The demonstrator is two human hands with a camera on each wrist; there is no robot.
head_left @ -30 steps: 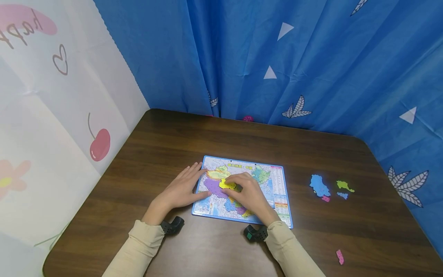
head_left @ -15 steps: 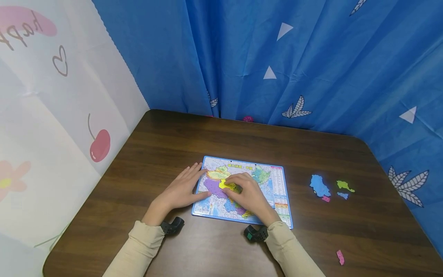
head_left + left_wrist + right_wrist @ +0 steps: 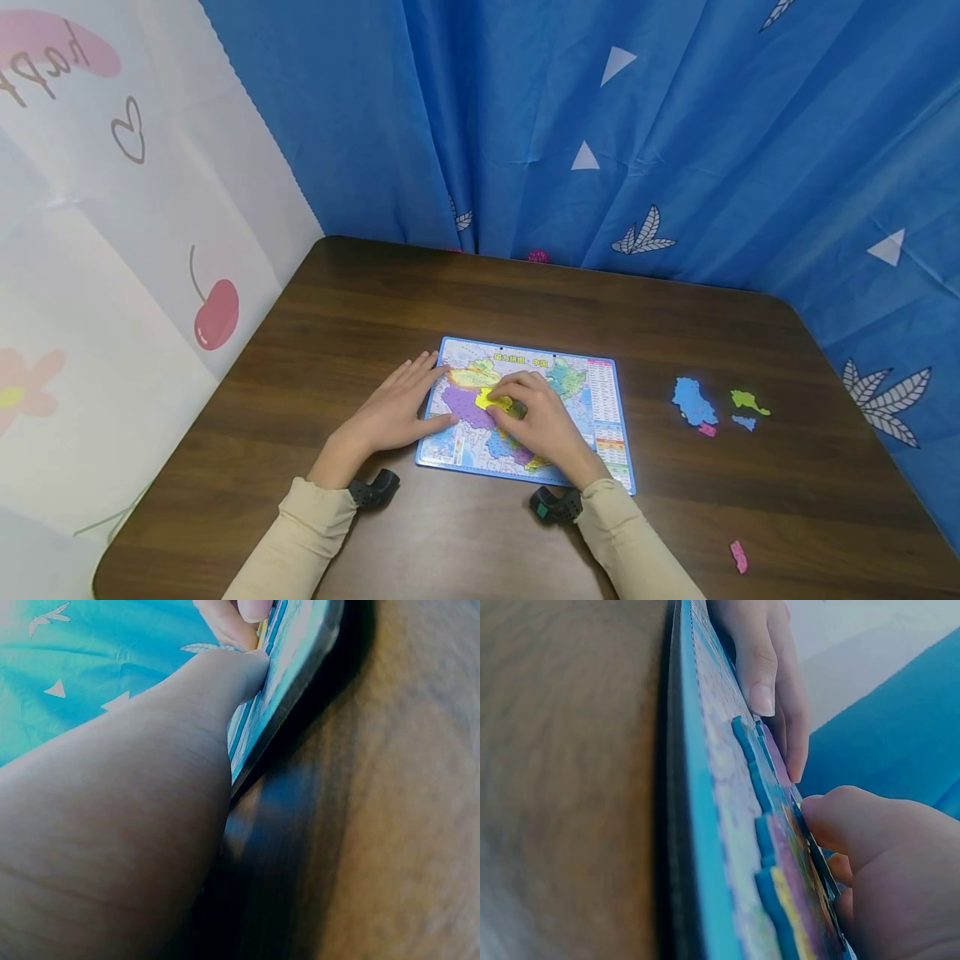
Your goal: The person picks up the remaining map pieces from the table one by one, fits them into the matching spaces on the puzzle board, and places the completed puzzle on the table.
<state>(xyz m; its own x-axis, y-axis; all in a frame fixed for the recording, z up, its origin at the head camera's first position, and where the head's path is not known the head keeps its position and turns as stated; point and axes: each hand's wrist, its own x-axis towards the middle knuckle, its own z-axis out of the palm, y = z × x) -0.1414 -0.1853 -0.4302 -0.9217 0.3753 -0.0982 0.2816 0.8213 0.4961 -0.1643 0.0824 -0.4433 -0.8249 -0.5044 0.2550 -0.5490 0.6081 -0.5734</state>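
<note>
Up high, the head camera looks forward and down, taking in the board (image 3: pixel 606 400), the table (image 3: pixel 570 292) and the blue curtain (image 3: pixel 517 125). Down low, the left wrist camera peers along the left hand (image 3: pixel 393 408), very close, tipped sideways. The right wrist camera skims the board's edge, sideways too, facing that same hand; all three share board and curtain.

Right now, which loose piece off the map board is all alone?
The lone pink piece nearest the right sleeve. The other pink piece touches the big blue piece, near the green piece and small blue piece.
</note>
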